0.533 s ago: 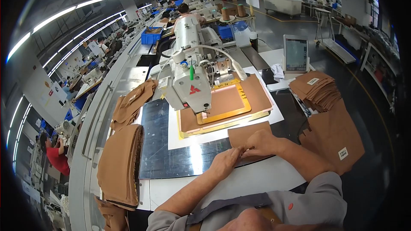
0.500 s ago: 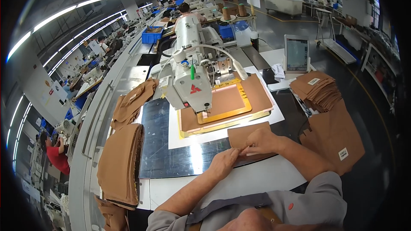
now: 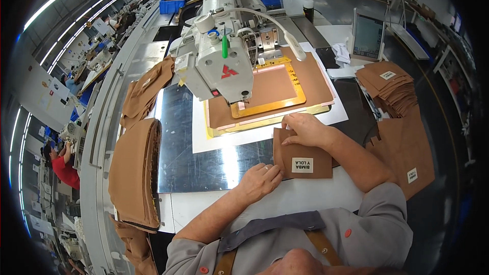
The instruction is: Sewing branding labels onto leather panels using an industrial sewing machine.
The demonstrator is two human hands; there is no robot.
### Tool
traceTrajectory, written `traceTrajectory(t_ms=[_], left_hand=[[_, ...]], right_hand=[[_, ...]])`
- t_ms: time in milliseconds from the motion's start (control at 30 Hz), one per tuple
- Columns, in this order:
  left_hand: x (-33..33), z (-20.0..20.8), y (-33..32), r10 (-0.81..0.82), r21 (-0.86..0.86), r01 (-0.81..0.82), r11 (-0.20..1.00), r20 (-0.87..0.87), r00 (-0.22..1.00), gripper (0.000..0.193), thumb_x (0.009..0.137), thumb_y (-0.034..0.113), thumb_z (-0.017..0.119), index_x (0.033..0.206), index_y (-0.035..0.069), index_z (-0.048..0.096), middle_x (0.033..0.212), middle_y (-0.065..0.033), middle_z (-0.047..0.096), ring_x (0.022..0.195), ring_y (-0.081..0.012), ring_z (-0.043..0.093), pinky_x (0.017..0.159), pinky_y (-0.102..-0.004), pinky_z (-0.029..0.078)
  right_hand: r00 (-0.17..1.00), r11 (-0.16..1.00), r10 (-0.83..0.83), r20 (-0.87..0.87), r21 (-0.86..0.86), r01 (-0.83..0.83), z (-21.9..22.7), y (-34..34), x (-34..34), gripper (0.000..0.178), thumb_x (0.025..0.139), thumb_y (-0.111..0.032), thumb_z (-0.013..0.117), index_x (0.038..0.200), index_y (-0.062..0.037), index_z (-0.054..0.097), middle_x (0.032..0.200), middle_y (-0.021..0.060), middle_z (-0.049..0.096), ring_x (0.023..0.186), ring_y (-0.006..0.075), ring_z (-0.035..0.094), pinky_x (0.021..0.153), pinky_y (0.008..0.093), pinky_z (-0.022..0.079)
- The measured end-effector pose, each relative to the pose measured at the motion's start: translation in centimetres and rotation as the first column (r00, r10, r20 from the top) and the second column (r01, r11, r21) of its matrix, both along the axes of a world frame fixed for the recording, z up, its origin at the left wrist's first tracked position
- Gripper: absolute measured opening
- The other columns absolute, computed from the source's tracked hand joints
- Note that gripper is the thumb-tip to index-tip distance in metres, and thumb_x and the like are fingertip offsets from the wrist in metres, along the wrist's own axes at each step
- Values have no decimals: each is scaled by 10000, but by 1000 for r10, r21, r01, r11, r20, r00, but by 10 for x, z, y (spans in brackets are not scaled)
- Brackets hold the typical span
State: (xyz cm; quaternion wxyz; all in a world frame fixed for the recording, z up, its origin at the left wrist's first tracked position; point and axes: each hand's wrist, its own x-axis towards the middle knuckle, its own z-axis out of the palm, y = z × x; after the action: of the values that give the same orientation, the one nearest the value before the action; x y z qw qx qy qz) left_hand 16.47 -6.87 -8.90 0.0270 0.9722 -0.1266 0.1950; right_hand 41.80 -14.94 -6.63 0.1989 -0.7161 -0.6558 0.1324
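A brown fabric piece (image 3: 318, 140) with a white printed label (image 3: 302, 165) lies in front of me at the table's near edge. My right hand (image 3: 308, 131) is bent over its upper left part, thumb and fingers pinching the corner. At the lower left edge of the same piece, the curled fingers of my left hand (image 3: 260, 181) close on the border. Just beyond is a white sewing machine (image 3: 224, 66), its head over a yellow frame (image 3: 275, 110) that lies on a larger brown fabric panel (image 3: 318, 89).
A thick stack of brown fabric (image 3: 133, 173) sits at the left, with more brown pieces (image 3: 147, 91) behind it. On the right are a pile of labelled brown pieces (image 3: 387, 89) and a large brown piece (image 3: 402, 147). A screen (image 3: 368, 35) stands at the back right.
The fabric piece has been turned so its white label now shows. My right hand has moved up to its top left corner, while my left hand has shifted slightly. The whole view has tilted down.
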Motion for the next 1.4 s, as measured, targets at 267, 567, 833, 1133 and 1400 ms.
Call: traceTrajectory(t_ms=[267, 567, 833, 1133, 1400], left_hand=[[9, 6, 23, -60, 3, 60, 998, 90, 994, 373, 805, 65, 665, 1164, -29, 699, 1086, -110, 696, 929, -208, 718, 735, -309, 579], [61, 8, 88, 116, 38, -124, 992, 175, 978, 344, 785, 78, 665, 1118, -5, 699, 1066, -102, 699, 768, -207, 673, 649, -335, 529], [78, -4, 100, 157, -39, -152, 988, 259, 953, 308, 779, 78, 659, 1070, -1, 725, 1021, -86, 721, 854, -203, 709, 718, -327, 533], [77, -3, 96, 206, -6, -208, 978, 180, 962, 345, 768, 77, 654, 1095, -1, 732, 1014, -88, 724, 859, -211, 707, 749, -327, 525], [78, -10, 100, 213, -11, -215, 977, 192, 958, 344, 781, 82, 642, 1099, -10, 735, 1022, -86, 721, 848, -196, 698, 755, -329, 524]], right_hand=[[969, 996, 14, -248, 91, 9, -2, 17, 17, 242, 898, -237, 758, 962, -10, 705, 924, 189, 728, 904, 343, 714, 845, 423, 556], [981, 956, -119, -154, 249, 155, 2, 92, 65, 230, 936, -272, 706, 1032, -63, 693, 940, 151, 744, 937, 336, 720, 830, 429, 563], [995, 962, -99, -26, 254, 102, -8, 130, 84, 211, 941, -280, 698, 968, -74, 733, 950, 150, 741, 931, 344, 714, 831, 440, 562], [997, 978, -70, -17, 198, 72, -8, 129, 88, 197, 934, -262, 712, 986, -74, 743, 929, 140, 743, 920, 332, 718, 836, 434, 560], [996, 967, -63, -56, 245, 75, -6, 133, 89, 174, 923, -238, 726, 980, -75, 750, 937, 128, 747, 933, 310, 720, 848, 412, 560]])
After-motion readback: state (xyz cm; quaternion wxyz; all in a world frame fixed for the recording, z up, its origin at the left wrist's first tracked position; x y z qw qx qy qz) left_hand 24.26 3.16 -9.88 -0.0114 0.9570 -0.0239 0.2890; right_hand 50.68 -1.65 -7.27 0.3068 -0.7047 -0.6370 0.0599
